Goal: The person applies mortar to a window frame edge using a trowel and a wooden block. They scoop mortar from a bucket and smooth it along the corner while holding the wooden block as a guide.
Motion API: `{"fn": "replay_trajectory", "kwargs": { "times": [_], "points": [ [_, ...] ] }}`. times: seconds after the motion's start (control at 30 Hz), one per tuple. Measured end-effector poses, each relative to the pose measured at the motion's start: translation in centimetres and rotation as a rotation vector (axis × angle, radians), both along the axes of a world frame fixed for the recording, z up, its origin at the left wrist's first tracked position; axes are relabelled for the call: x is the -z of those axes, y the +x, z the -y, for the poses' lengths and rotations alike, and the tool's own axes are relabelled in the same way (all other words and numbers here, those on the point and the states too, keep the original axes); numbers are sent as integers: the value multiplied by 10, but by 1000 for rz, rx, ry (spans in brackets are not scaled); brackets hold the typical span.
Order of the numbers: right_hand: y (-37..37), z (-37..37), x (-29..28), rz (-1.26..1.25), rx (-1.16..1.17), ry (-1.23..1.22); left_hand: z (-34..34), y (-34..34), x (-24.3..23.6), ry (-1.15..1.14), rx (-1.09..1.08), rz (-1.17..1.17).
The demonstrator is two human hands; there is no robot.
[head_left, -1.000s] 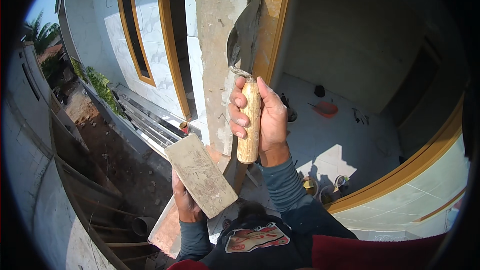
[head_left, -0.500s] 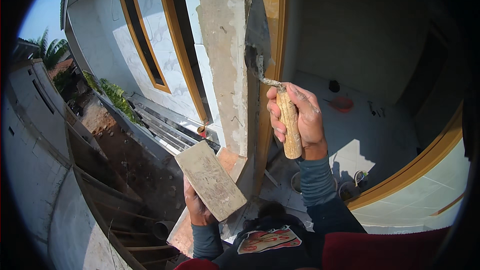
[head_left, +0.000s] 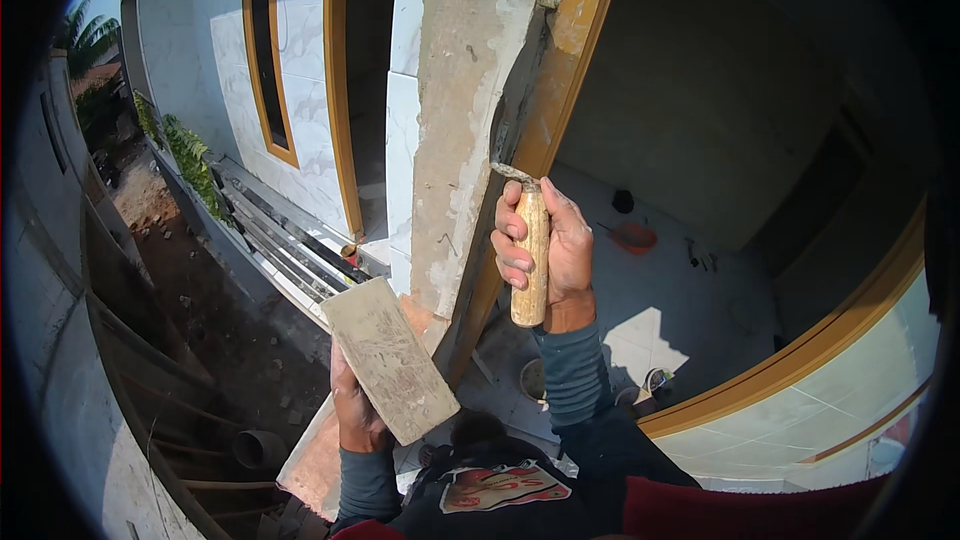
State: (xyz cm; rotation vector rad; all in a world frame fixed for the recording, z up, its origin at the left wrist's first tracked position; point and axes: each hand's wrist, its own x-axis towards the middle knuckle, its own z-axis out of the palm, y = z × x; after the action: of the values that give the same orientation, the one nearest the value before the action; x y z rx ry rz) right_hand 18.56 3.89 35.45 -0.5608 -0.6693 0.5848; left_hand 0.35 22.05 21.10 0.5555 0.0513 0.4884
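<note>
Gripping the trowel (head_left: 531, 258) by its pale wooden handle, my right hand (head_left: 566, 252) was closed firmly, fingers curled round one side and the thumb laid up the other, probably so that I could steer the blade. The handle's butt pointed down toward me, and the cranked neck led up to the dark blade, which lay nearly edge-on in the narrow strip between the plastered pillar (head_left: 455, 130) and the orange door frame (head_left: 590, 15). That angle seemed to suit so tight a place; whether the metal touched the pillar I could not tell.

Lower and to the left, my left hand (head_left: 357, 405) was partly curled at the near edge of a flat rectangular board (head_left: 390, 360), its fingers hidden underneath, so I could not tell how tightly they held. The board sat tilted, its broad scuffed face turned up, likely supported from below to leave that face free. Beyond the frame, an orange basin (head_left: 636, 237) rested on the floor (head_left: 680, 285).
</note>
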Motion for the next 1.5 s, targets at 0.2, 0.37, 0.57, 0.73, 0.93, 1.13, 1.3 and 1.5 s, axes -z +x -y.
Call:
{"fn": "replay_trajectory", "kwargs": {
  "times": [0.2,0.37,0.57,0.73,0.93,1.13,1.3,1.5],
  "points": [
    [-49,-6,30,-41,1,-50,-2,4,-4,-24,66,36],
    [-69,46,14,287,284,-244,-3,5,0,-37,67,37],
    [-55,106,-117,768,1123,-1019,-6,6,8,-39,-40,-10],
    [-56,111,-211,1505,1405,-1608,-2,4,8,-114,-100,-51],
    [-78,96,-245,1724,1372,-1919,0,4,9,-143,-98,-87],
    [-64,100,-248,2052,1497,-1574,-2,5,12,-156,-72,-114],
    [-52,100,-256,2091,1541,-1497,-5,4,15,-151,-82,-112],
    [-65,99,-266,2221,1284,-1567,-10,-2,14,-142,-2,-77]
  ]
}}
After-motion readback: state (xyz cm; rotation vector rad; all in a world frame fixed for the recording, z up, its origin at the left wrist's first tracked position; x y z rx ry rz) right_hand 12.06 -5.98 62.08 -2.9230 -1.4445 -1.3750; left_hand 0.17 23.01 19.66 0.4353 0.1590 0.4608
